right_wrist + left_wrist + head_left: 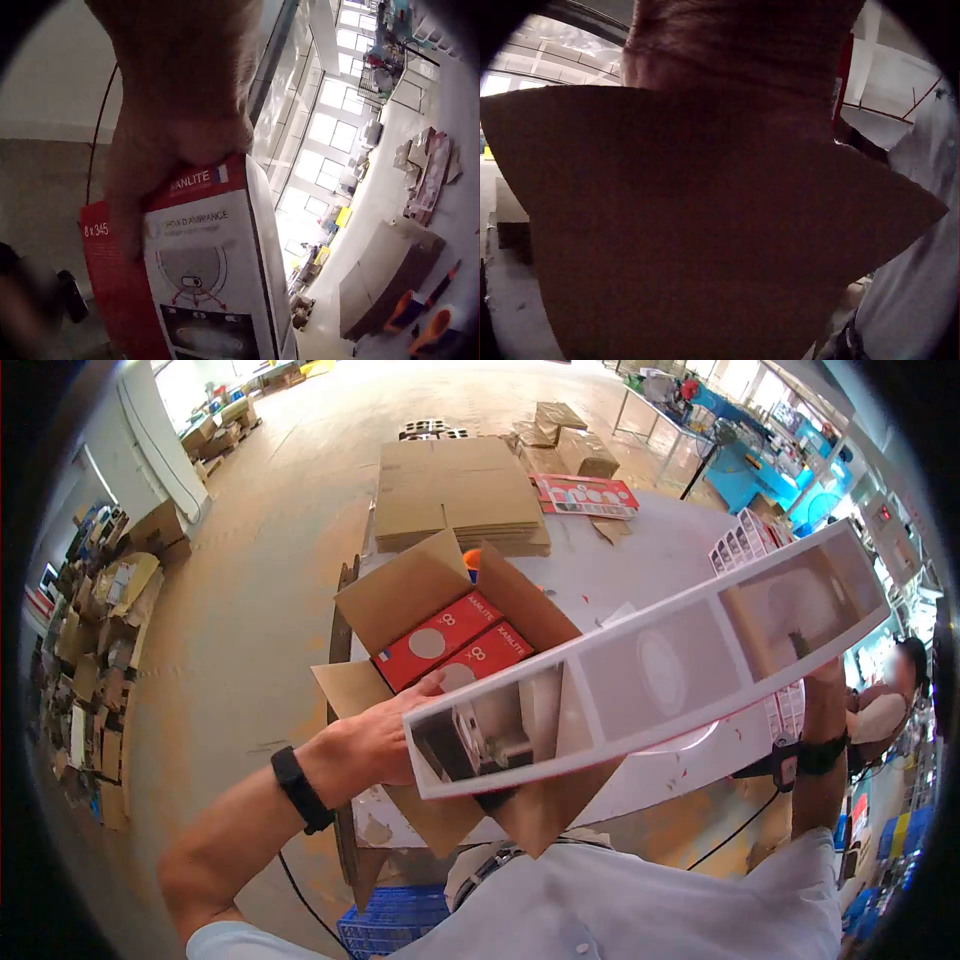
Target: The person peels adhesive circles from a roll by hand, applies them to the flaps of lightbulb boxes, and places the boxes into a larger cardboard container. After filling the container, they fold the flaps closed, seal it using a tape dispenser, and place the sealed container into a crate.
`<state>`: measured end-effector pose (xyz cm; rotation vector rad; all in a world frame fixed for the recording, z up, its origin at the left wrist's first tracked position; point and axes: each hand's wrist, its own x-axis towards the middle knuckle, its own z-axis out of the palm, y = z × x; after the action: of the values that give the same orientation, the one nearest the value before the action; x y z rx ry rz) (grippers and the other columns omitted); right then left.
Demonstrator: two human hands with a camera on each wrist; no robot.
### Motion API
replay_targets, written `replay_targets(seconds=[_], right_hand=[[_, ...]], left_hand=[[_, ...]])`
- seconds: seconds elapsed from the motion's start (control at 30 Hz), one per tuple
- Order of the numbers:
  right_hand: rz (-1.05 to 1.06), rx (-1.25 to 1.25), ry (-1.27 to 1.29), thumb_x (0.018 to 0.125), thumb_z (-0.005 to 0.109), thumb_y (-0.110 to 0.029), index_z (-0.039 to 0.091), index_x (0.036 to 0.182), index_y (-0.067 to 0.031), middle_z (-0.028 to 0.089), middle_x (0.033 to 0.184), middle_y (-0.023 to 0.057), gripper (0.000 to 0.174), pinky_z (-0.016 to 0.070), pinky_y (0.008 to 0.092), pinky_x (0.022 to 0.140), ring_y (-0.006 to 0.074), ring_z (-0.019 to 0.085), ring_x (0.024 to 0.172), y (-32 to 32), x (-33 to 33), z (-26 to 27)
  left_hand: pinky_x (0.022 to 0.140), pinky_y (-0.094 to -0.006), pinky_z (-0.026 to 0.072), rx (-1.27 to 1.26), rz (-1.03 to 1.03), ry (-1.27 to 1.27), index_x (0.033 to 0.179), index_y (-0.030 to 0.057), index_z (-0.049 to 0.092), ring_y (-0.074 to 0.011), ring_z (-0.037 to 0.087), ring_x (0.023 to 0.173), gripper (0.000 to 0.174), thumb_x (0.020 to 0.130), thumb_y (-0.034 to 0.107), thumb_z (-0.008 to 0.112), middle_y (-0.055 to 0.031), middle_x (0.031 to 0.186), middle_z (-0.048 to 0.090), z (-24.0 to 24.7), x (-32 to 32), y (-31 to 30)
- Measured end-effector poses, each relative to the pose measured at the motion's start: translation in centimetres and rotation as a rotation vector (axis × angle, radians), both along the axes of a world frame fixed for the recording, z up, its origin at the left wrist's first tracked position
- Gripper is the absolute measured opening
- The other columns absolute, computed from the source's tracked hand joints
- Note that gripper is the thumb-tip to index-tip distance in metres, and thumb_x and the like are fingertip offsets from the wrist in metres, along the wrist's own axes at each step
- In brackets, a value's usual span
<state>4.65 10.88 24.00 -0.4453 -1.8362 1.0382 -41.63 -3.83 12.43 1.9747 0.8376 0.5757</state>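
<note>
A long product box (662, 660), white with lamp pictures on its upward face, lies slantwise across the head view, its right end higher. Its red side (120, 277) shows in the right wrist view, where my right hand (176, 139) grips the end. My left hand (375, 745) holds the box's left end, its fingers partly hidden behind it. Below that end stands a brown carton (395, 595) with its flaps spread, two red boxes (440, 635) standing inside. A carton flap (705, 240) covers most of the left wrist view and hides the left fingers.
The carton stands on a white table (680, 550). Behind it lies a stack of flat cardboard (450, 485), with a red package (585, 495) beside it. More white-and-red boxes (745, 542) stand at the table's right. A blue crate (395, 915) is below the front edge. A person (890, 705) is at the right.
</note>
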Motion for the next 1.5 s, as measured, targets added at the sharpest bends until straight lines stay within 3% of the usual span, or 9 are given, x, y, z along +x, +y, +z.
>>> replay_targets(seconds=[0.07, 0.13, 0.4, 0.5, 0.77, 0.9, 1.2, 1.37, 1.5], right_hand=[[0.046, 0.023, -0.089, 0.084, 0.077, -0.038, 0.050, 0.122, -0.0087, 0.060, 0.116, 0.0117, 0.055, 0.0468, 0.0440, 0.091, 0.0280, 0.058, 0.103, 0.6, -1.3, 0.4], [0.089, 0.042, -0.174, 0.085, 0.076, -0.038, 0.050, 0.120, -0.0087, 0.060, 0.114, 0.0122, 0.053, 0.0468, 0.0435, 0.089, 0.0279, 0.058, 0.101, 1.3, -2.7, 0.7], [0.196, 0.139, -0.423, 0.088, 0.072, -0.038, 0.051, 0.113, -0.0086, 0.062, 0.106, 0.0142, 0.044, 0.0471, 0.0414, 0.083, 0.0274, 0.058, 0.093, 2.8, -6.2, 1.9], [0.215, 0.190, -0.489, 0.089, 0.071, -0.038, 0.051, 0.110, -0.0085, 0.062, 0.103, 0.0149, 0.041, 0.0471, 0.0406, 0.081, 0.0272, 0.058, 0.091, 2.6, -6.8, 3.2], [0.300, 0.368, -0.695, 0.092, 0.067, -0.038, 0.052, 0.103, -0.0085, 0.064, 0.096, 0.0169, 0.035, 0.0474, 0.0384, 0.074, 0.0267, 0.059, 0.083, 0.6, -8.9, 6.1], [0.377, 0.603, -0.915, 0.081, 0.080, -0.038, 0.053, 0.101, -0.0104, 0.067, 0.094, 0.0163, 0.043, 0.0518, 0.0355, 0.067, 0.0219, 0.065, 0.077, -1.2, -14.3, 8.8], [0.423, 0.584, -1.084, 0.071, 0.088, -0.041, 0.054, 0.109, -0.0107, 0.067, 0.099, 0.0166, 0.060, 0.0545, 0.0360, 0.065, 0.0250, 0.067, 0.079, -2.0, -18.0, 10.0], [0.420, 0.607, -1.105, 0.070, 0.087, -0.040, 0.061, 0.102, -0.0121, 0.069, 0.097, 0.0156, 0.050, 0.0523, 0.0342, 0.060, 0.0246, 0.064, 0.072, -3.0, -19.1, 9.7], [0.477, 0.626, -1.144, 0.067, 0.086, -0.038, 0.064, 0.108, -0.0172, 0.068, 0.098, 0.0126, 0.051, 0.0456, 0.0354, 0.062, 0.0239, 0.063, 0.079, -4.9, -21.6, 8.0]], left_hand=[[0.112, -0.0502, 0.0352, -0.047, -0.018, 0.011, 0.134, 0.0175, 0.058, -0.0250, 0.045, 0.131, 0.048, 0.088, 0.028, 0.060, -0.0078, 0.146, 0.048, -0.1, -0.1, 0.4], [0.110, -0.0515, 0.0358, 0.488, -0.151, 0.517, 0.133, 0.0181, 0.059, -0.0250, 0.042, 0.132, 0.048, 0.086, 0.028, 0.062, -0.0058, 0.147, 0.046, -1.5, -0.7, 1.8], [0.108, -0.0511, 0.0395, 0.511, -0.147, 0.413, 0.121, 0.0142, 0.064, -0.0301, 0.039, 0.134, 0.034, 0.088, 0.020, 0.058, -0.0032, 0.142, 0.048, -4.1, -2.5, 1.4], [0.119, -0.0536, 0.0262, 0.350, -0.190, 0.468, 0.139, 0.0135, 0.055, -0.0358, 0.032, 0.145, 0.051, 0.089, 0.023, 0.058, -0.0082, 0.152, 0.044, -4.0, -2.4, 1.8], [0.114, -0.0529, 0.0335, 0.383, -0.167, 0.453, 0.133, 0.0109, 0.059, -0.0319, 0.036, 0.140, 0.046, 0.089, 0.020, 0.059, -0.0082, 0.146, 0.049, -4.4, -2.1, 2.0], [0.112, -0.0558, 0.0343, 0.424, -0.111, 0.413, 0.136, 0.0107, 0.057, -0.0324, 0.037, 0.139, 0.054, 0.085, 0.027, 0.063, -0.0081, 0.145, 0.049, -4.9, -2.4, 1.5], [0.112, -0.0559, 0.0330, 0.349, -0.109, 0.367, 0.125, 0.0043, 0.063, -0.0293, 0.043, 0.133, 0.056, 0.080, 0.037, 0.070, -0.0081, 0.137, 0.052, -3.6, -2.4, 2.0], [0.108, -0.0554, 0.0374, 0.341, -0.049, 0.448, 0.122, 0.0091, 0.066, -0.0289, 0.044, 0.130, 0.050, 0.076, 0.027, 0.073, -0.0054, 0.132, 0.054, -3.9, -1.0, 1.6], [0.107, -0.0558, 0.0398, 0.333, -0.078, 0.458, 0.125, 0.0105, 0.063, -0.0295, 0.043, 0.132, 0.053, 0.074, 0.020, 0.071, -0.0047, 0.135, 0.054, -3.8, -1.2, 2.0]])
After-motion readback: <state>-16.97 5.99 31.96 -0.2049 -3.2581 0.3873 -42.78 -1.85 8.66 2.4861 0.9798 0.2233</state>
